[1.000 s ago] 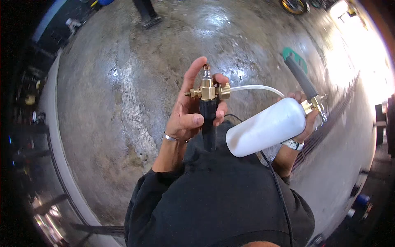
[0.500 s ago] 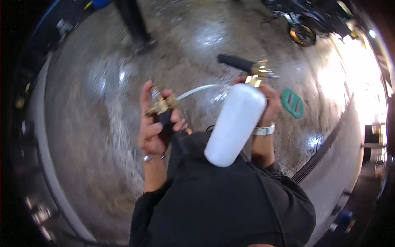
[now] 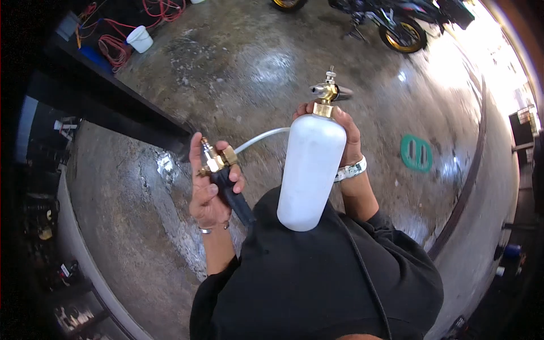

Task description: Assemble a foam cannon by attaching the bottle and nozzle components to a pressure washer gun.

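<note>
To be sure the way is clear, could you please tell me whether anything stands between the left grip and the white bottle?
Yes: a pale tube arcs from the brass fitting in the left grip to the upper side of the white bottle, and the black barrel below the fitting slants into the lower gap.

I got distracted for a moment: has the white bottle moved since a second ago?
Yes. Judged against the green slotted object, the white bottle has shifted left in the view, and now sits more nearly level with it.
</note>
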The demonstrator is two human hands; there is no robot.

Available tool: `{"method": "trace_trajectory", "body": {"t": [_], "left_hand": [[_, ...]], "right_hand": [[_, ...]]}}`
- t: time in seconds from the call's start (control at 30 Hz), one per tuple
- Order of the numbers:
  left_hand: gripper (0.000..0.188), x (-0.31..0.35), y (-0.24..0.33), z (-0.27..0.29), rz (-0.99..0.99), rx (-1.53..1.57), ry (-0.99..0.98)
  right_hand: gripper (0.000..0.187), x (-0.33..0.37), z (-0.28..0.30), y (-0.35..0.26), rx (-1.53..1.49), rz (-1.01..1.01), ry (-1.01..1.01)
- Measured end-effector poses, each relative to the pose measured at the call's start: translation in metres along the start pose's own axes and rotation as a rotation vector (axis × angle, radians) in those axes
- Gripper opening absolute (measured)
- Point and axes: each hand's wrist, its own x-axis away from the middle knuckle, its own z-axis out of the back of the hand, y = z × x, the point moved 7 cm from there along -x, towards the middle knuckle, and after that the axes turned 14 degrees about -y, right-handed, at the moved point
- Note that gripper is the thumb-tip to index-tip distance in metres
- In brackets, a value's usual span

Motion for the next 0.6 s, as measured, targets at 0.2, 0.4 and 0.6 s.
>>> {"method": "trace_trajectory", "body": {"t": [0.2,0.4,0.6], "left_hand": [[0.09,-0.224,0.039,0.078,-0.162,-0.04,0.064],[0.087,-0.342,0.056,0.174,-0.207,-0.057,0.104],[0.086,-0.54,0.103,0.257,-0.092,0.048,-0.051]], "right_hand": [[0.045,-0.264,0.106,-0.063,0.126,-0.257,-0.077],[0.047,-0.403,0.196,-0.049,0.129,-0.331,0.016],[0.049,-0.571,0.28,-0.092,0.427,-0.231,0.123]]}}
